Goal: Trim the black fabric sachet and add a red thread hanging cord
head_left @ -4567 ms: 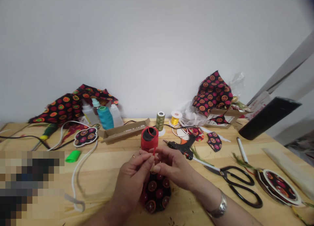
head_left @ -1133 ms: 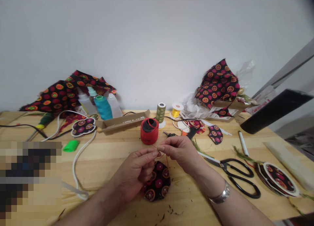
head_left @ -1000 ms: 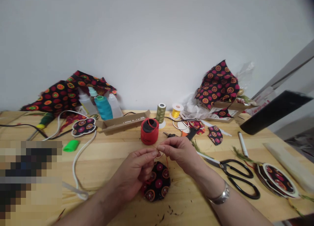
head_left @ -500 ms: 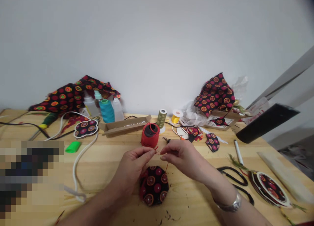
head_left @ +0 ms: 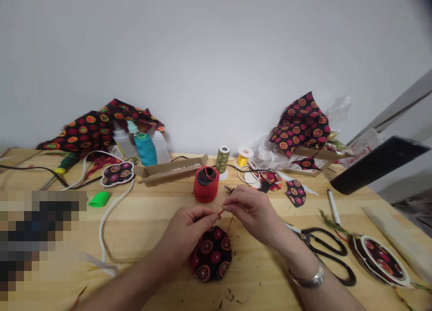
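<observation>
Both hands meet over the wooden table, pinching a thin red thread [head_left: 231, 224] that runs down to a round piece covered in dark patterned fabric [head_left: 216, 254]. My left hand [head_left: 189, 227] is closed, thumb against forefinger, on a short red bit of the thread. Closed in a fingertip pinch, my right hand [head_left: 251, 212] touches the thread just right of the left fingertips. The fabric piece lies flat below the hands, its upper left edge partly covered by my left hand. Just beyond the fingers stands a red thread spool [head_left: 206, 185].
Black-handled scissors [head_left: 329, 248] lie by my right wrist, near a stack of round fabric pieces [head_left: 383, 259]. Behind stand a green spool [head_left: 222, 160], a yellow spool [head_left: 243, 157], a teal spool [head_left: 146, 150] and a cardboard tray [head_left: 173, 172]. A white cord [head_left: 104, 225] curves at left.
The fingertips of both hands have come closer together on the thread, my left hand shifting slightly right. The view has shifted a little, showing more of the scissors.
</observation>
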`<action>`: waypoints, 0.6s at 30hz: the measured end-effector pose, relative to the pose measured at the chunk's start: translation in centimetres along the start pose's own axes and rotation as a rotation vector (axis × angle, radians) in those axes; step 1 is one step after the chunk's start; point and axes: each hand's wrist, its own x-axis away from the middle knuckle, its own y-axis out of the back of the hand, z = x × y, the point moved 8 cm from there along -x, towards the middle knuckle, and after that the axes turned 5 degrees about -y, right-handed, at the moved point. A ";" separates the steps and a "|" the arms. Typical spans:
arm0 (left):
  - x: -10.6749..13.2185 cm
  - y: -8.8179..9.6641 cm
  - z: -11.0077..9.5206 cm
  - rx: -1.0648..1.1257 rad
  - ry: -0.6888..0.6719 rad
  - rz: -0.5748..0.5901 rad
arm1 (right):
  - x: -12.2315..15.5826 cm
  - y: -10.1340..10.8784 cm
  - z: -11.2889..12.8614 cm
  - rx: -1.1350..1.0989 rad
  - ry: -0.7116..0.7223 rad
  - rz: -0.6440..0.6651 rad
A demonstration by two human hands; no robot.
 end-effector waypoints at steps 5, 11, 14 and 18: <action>0.3 -0.4 0.2 0.005 0.005 0.035 | 0.1 -0.1 0.0 -0.002 0.020 -0.008; 0.2 -0.5 0.3 0.049 0.029 0.032 | 0.1 -0.1 -0.6 -0.018 -0.017 -0.009; 0.2 -0.5 0.6 0.075 0.044 0.030 | 0.0 -0.1 -0.7 -0.043 -0.026 -0.005; 0.3 -0.7 1.0 0.100 0.066 0.040 | 0.0 -0.2 -0.7 -0.063 -0.028 -0.002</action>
